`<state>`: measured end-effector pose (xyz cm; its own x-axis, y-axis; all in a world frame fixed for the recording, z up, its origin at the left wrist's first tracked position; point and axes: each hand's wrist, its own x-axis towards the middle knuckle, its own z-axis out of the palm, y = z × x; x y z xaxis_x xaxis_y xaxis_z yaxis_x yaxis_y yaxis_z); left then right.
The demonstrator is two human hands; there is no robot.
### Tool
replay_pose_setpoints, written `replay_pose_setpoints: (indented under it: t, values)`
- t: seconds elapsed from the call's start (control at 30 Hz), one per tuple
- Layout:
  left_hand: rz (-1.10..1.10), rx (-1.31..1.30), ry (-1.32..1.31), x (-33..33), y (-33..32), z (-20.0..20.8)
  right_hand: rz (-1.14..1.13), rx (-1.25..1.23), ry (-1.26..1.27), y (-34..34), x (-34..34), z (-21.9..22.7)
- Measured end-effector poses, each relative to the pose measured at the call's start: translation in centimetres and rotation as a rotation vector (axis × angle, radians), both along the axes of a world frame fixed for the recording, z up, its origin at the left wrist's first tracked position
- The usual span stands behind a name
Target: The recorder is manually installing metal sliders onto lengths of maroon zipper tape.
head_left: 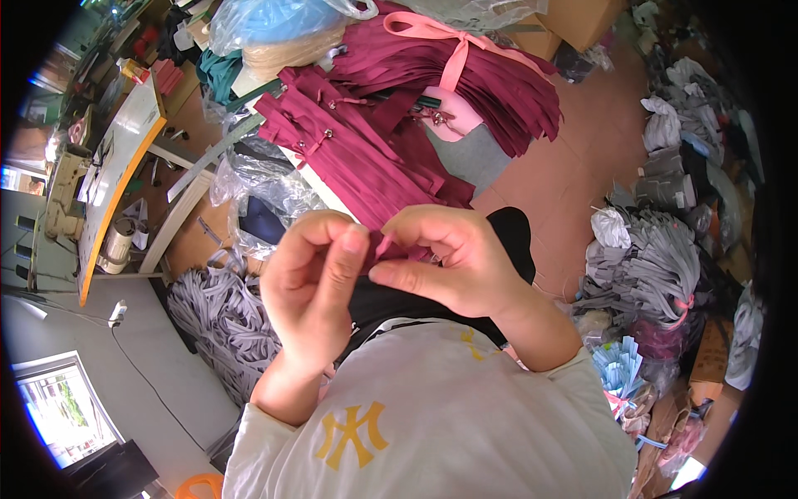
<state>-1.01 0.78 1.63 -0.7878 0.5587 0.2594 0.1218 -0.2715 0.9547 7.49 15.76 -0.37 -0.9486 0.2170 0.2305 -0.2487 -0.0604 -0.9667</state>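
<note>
My left hand [312, 287] and my right hand [457, 258] meet in front of my body, thumbs and fingertips pinched together. Between them shows a bit of a maroon zipper [381, 247]; the fingers cover most of it. Just beyond my hands, a pile of maroon zippers [357, 158] with small metal sliders lies across a narrow white work surface. Farther back on the right rests a thick maroon bundle [515, 104], with a pink strip [455, 62] tied round it. A pale pink piece [453, 112] sits between pile and bundle.
A plastic-wrapped blue bundle [274, 25] sits at the back. To the left stands a table with an orange edge [125, 191]. Grey strips [224, 324] are heaped at lower left, and more grey bundles [648, 258] lie on the right. Cardboard boxes [582, 21] stand behind.
</note>
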Motion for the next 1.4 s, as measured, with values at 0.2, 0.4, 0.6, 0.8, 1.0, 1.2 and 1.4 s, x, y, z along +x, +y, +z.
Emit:
replay_pose_setpoints:
  t: [0.2, 0.4, 0.6, 0.8, 1.0, 1.2, 1.4]
  values:
    - [-0.004, 0.002, -0.189, -0.7, 0.3, 1.2, 0.042, -0.153, -0.045, -0.2, 0.0, 0.0]
    - [-0.171, -0.017, -0.229, -2.4, 0.6, -0.2, 0.149, -0.228, -0.214, 1.3, -0.1, 0.8]
    - [0.036, 0.063, -0.271, -2.8, 2.3, -0.6, 0.140, -0.323, -0.234, 0.6, -0.3, -0.8]
    - [0.094, 0.108, -0.438, -4.0, 1.8, -1.8, 0.171, -0.687, -0.320, 0.5, 0.0, -2.0]
    - [0.032, 0.099, -0.463, -4.4, 1.4, -1.8, 0.259, -0.433, -0.297, 0.4, -0.6, -1.5]
    - [0.061, 0.056, -0.472, -3.5, 0.8, -3.7, 0.105, -0.357, -0.315, -1.3, -2.2, -3.8]
    - [0.188, 0.090, -0.423, -5.0, 0.8, -5.7, 0.087, -0.254, -0.386, -1.6, -3.3, -3.4]
